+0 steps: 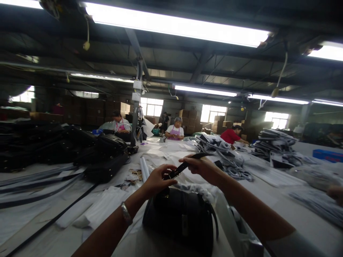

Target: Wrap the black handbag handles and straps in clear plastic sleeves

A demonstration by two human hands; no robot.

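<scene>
A black handbag (179, 217) sits on the table right in front of me, partly in clear plastic wrap (195, 191). Above it I hold a black strap (184, 166) between both hands. My left hand (158, 180) pinches the strap's lower end, near a metal buckle. My right hand (199, 165) grips the strap's upper part, fingers curled over it. A bracelet (125, 213) is on my left wrist.
Black bags (107, 153) are piled at the left, with long black straps (40, 185) lying across the white table (270, 203). Heaps of grey-white pieces (222, 153) lie ahead and at the right. Three people (174, 130) work at the far end. A blue bin (327, 155) stands far right.
</scene>
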